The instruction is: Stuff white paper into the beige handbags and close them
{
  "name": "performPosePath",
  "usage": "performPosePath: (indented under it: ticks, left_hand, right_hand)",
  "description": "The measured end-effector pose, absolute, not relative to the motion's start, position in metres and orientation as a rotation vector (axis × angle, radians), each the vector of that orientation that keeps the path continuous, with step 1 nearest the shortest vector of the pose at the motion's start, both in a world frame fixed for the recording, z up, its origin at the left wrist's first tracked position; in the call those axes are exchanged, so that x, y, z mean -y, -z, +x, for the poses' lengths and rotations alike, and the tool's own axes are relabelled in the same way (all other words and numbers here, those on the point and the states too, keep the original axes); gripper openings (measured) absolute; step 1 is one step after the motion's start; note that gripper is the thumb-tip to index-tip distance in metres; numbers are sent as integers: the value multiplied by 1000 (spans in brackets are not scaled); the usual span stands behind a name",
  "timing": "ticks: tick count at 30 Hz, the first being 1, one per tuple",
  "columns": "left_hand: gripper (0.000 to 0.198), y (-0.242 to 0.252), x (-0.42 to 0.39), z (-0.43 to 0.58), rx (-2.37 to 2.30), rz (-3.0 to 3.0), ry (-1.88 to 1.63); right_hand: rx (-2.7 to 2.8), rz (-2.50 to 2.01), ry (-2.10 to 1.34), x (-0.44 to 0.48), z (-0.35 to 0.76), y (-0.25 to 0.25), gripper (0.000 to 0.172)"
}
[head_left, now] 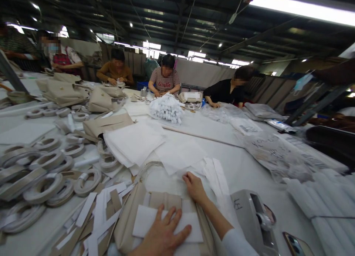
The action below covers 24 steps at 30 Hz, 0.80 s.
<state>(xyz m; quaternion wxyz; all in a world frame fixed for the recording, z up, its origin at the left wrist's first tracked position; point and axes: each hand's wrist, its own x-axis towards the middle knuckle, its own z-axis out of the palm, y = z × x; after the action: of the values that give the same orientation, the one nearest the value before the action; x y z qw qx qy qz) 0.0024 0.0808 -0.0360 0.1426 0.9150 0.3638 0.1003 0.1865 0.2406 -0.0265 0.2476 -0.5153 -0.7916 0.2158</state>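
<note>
A beige handbag [129,219] lies on the table right in front of me. Across its front is a white padding sheet [142,221], partly covering a beige flap [154,199]. My left hand [165,230] presses flat on this sheet with its fingers spread. At the bag's upper right edge, my right hand [195,188] has its fingers curled together beside thin white paper sheets [179,156]. Whatever those fingers pinch, if anything, is hidden. A pale looped handle [144,171] arches above the bag's top.
Rolled beige straps [46,187] and loose strips [101,211] crowd the left. A grey tape dispenser [253,219], a phone [296,245] and white foam rolls [327,204] sit at right. Several people work across the table, behind a white bundle [165,110].
</note>
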Motion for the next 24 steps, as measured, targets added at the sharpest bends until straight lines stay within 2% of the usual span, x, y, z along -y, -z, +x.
performPosePath:
  ticks: [6,10,12,17,24]
  left_hand:
    - [78,22,-76,1,-1080,2579,-316]
    - [77,22,-74,2,-1100,2553,-323]
    - [77,21,-73,3,-1099,2536,-319]
    - [75,16,-69,4,-1095,2495,-300]
    - [74,22,-69,8,-1139,2494,-264]
  right_hand:
    - [1907,-1375,-847,-207,213,2,38]
    - [1946,-1327,-889,-165,228,-11,30]
    - [2072,-1278,-806,-143,234,-9,23]
    - [2458,-1032,-475,-108,243,0,39]
    - [2470,-1058,-250,-115,265,-8,43]
